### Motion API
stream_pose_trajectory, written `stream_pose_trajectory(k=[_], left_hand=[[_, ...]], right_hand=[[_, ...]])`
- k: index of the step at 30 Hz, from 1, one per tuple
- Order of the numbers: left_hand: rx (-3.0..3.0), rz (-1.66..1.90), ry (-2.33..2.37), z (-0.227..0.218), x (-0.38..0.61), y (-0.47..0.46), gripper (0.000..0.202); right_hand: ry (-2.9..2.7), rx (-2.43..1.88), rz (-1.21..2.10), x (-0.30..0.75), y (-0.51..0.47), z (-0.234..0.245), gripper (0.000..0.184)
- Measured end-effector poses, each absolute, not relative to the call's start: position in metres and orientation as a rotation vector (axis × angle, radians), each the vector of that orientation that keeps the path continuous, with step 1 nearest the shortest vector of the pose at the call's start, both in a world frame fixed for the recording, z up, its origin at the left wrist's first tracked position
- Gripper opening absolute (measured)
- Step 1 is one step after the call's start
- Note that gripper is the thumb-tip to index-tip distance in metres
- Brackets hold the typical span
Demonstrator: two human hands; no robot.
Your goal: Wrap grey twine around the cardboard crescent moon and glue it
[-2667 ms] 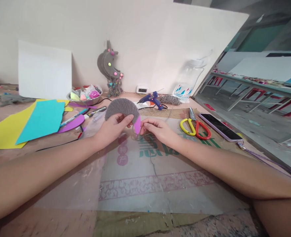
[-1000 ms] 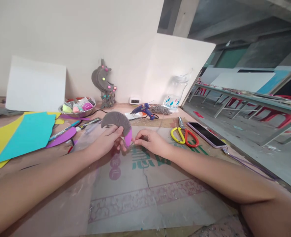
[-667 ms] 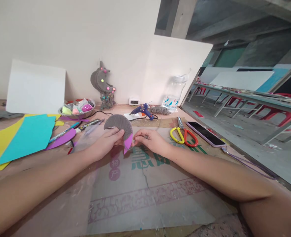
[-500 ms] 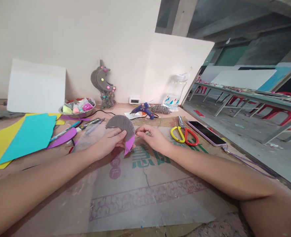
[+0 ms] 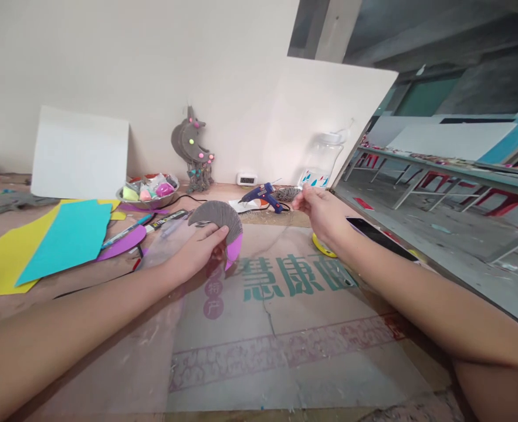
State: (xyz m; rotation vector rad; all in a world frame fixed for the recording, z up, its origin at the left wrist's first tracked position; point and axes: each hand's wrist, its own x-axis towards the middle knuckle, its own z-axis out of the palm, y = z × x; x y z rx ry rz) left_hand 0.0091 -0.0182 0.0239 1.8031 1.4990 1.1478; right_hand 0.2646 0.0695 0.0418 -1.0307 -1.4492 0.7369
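A moon-shaped purple card crescent (image 5: 217, 223) is in my left hand (image 5: 206, 243), thumb across its front. Grey yarn is wound closely over most of it, and its lower tip (image 5: 233, 251) shows bare purple. My right hand (image 5: 318, 214) is raised to the right of the crescent, in front of the clear bottle, with thumb and fingertips pinched on yarn; the strand is too thin to follow clearly. Behind it lies a bundle of grey yarn (image 5: 286, 193). Yellow-handled scissors (image 5: 324, 246) are mostly hidden under my right forearm.
A blue glue gun (image 5: 263, 194) and small clock (image 5: 247, 179) sit at the back. A finished grey moon (image 5: 188, 140) leans on the wall near a bowl of coloured clay (image 5: 148, 202). Blue sheet (image 5: 67, 234), bottle (image 5: 322, 158) and phone (image 5: 382, 237) lie around the printed plastic sheet (image 5: 302, 369).
My right hand has moved away from the crescent, up and to the right, now covering part of the scissors. My left hand keeps its hold, and the crescent has turned slightly. The view has shifted slightly.
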Motion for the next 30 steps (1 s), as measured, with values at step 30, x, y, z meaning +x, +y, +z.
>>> stream_pose_trajectory(k=[30], left_hand=[[1.719, 1.19, 1.603, 0.015, -0.001, -0.002, 0.038]], right_hand=[[-2.322, -1.121, -0.003, 0.261, 0.063, 0.022, 0.025]])
